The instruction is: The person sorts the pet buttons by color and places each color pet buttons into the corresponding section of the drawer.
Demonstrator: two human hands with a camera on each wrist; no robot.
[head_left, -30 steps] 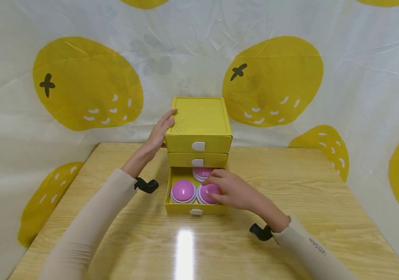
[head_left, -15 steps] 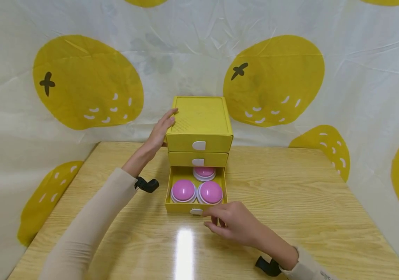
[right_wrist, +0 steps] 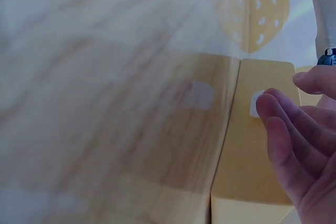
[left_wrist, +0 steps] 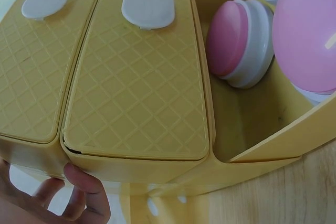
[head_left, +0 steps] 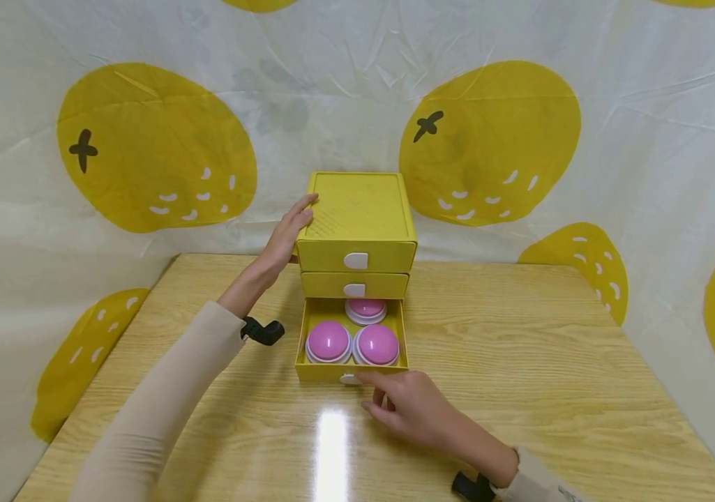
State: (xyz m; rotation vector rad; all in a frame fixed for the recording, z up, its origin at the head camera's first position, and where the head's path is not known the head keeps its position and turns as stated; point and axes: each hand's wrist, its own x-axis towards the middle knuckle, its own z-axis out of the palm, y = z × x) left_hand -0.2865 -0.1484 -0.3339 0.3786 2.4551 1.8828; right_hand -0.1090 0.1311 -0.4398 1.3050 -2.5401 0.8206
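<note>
A yellow drawer box [head_left: 362,206] stands on the table, its bottom drawer [head_left: 319,374] pulled out. In that drawer sit three pink domed buttons with white bases: a left one [head_left: 328,341], a right one [head_left: 378,344] and a rear one [head_left: 366,307], partly hidden under the drawers above. My left hand [head_left: 281,240] rests against the box's left side, fingers reaching the top edge. The right hand [head_left: 418,410] is at the bottom drawer's front, its fingertips at the white tab handle [head_left: 348,379]; whether they touch it I cannot tell. It holds nothing.
The upper drawer [head_left: 326,257] and the middle drawer [head_left: 319,286] are closed, each with a white tab. Behind the wooden table [head_left: 520,335] hangs a white curtain [head_left: 332,84] with large yellow fruit prints. Black wrist cameras sit at both cuffs.
My right hand has left the right pink button inside the drawer and come down toward me to the drawer's front tab. The left hand and the box have stayed put.
</note>
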